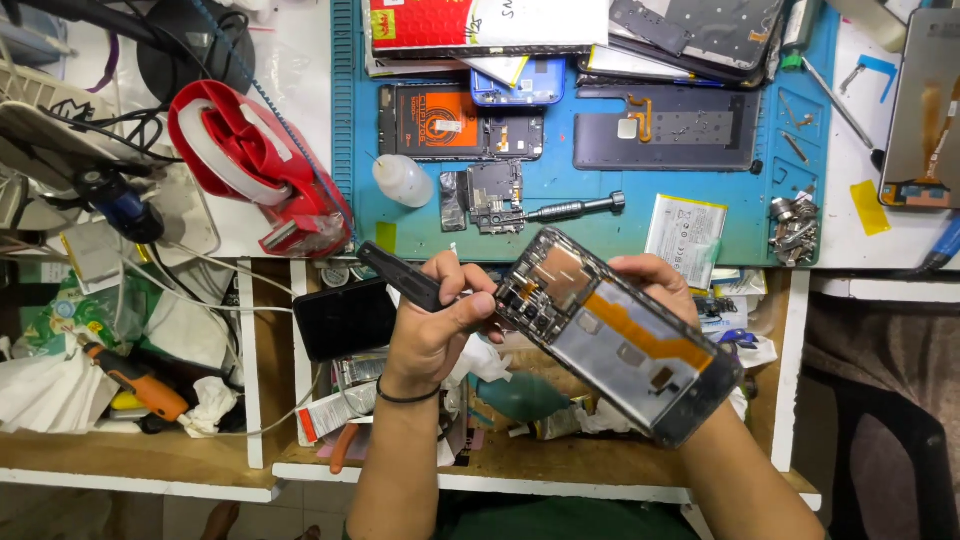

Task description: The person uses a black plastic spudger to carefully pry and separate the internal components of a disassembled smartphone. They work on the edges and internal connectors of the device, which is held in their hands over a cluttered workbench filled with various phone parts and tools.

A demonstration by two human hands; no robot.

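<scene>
Opened phone rests gripped in right hand; left hand clasps black tool beside it.

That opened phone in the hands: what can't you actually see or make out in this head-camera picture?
- Tip of the black tool held by the left hand: hidden where it meets the opened phone.
- Right hand: mostly behind the phone; only fingers show.
- Phone's small inner parts: too small to identify.
- Screen panel, top right: cut off by the picture edge.
- Drawer contents below the hands: partly covered by the arms.
</scene>
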